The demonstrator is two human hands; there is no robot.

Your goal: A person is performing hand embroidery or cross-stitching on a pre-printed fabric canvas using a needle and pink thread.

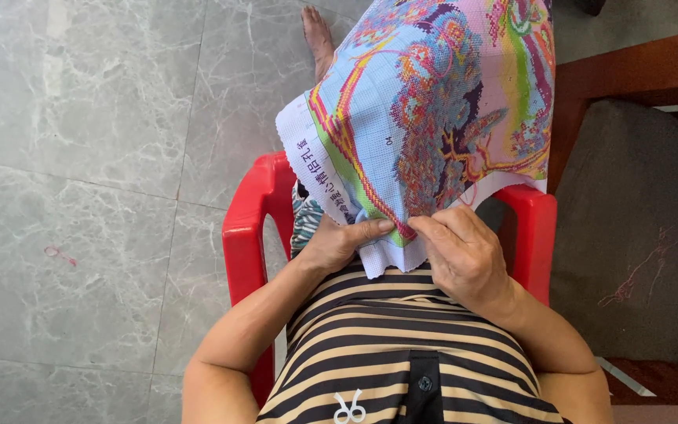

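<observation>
Bright, even daylight, sharp picture.
I see soft sheen on the grey floor tiles [80, 118], faint shadows under the red chair [249, 228], slight wide-angle stretch at edges.

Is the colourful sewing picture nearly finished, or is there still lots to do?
Most of it looks done: the cross-stitch cloth is filled with pink, blue, green and orange stitches nearly to its border. In hand now is the bottom edge, where the left hand pinches the cloth and the right hand works beside it. The white margin there is bare, but that may be meant as border; the far end is out of view.
</observation>
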